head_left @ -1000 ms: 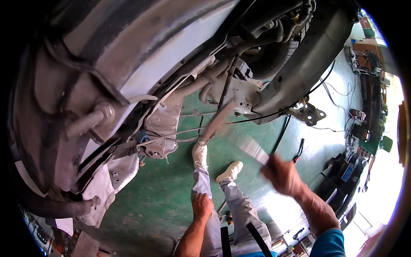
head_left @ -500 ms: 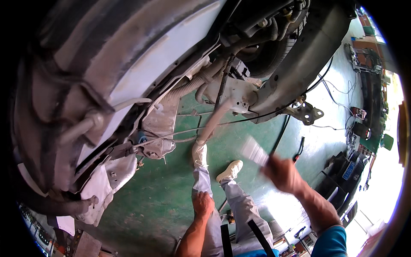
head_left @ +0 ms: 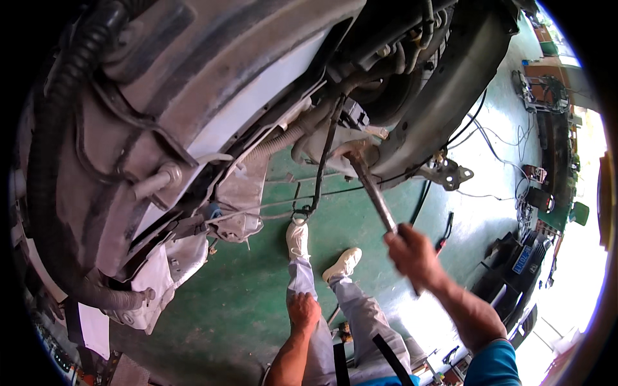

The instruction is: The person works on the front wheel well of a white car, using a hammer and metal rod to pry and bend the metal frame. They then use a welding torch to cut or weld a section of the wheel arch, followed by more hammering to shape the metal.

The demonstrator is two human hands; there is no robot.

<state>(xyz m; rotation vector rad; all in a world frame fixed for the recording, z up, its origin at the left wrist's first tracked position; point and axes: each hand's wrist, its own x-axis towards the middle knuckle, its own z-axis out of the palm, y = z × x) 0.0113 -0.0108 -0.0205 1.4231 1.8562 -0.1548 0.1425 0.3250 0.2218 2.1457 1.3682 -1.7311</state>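
My right hand (head_left: 415, 257) is closed round the handle of a hammer (head_left: 378, 198). The handle slants up and left, away from me. At its far end the rusty hammer head lies over a pale metal bracket (head_left: 315, 145) at the lower end of a dark car frame rail (head_left: 428, 103); contact cannot be made out. My left hand (head_left: 304, 312) rests on my left knee, fingers bent over it, with no tool in it. Left of the hammer hangs a thin black cable (head_left: 325, 151), its lower end above my left shoe.
A large dusty wheel-arch liner (head_left: 174, 90) and a ribbed black hose (head_left: 48, 167) fill the left. A thin black line (head_left: 347, 191) crosses below the bracket. On the green floor (head_left: 225, 289) stand my feet; a removed bumper (head_left: 515, 260) and loose cables lie at the right.
The hammer, smeared by motion before, is now sharp, its head over the bracket. My right hand has shifted slightly left. The left hand stays on the knee. The view has shifted a little.
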